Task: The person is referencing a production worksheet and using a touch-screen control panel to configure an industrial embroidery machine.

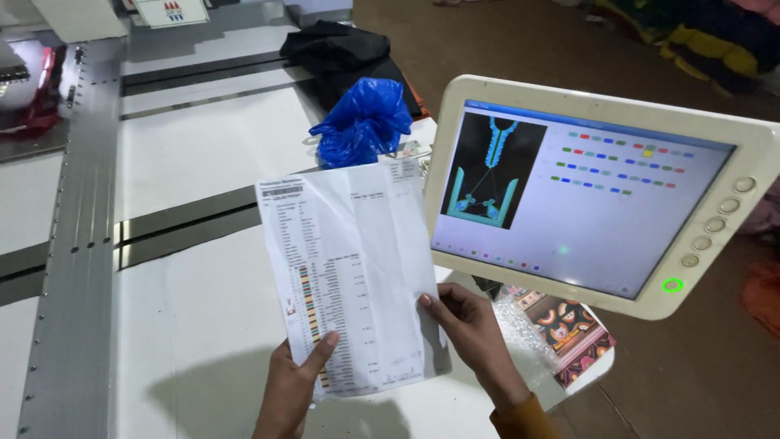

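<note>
Head view: left hand and right hand pinch a creased white printed paper sheet by its bottom edge; such a light hold could let it flop or slip.

A creased printed sheet is held upright over the white surface by both hands: its lower edge is pinched by the left hand, its right edge by the right hand. Just right of it, a white-framed touchscreen showing a garment pattern is seen. A blue plastic bag lies behind the sheet, with dark cloth beyond.
</note>
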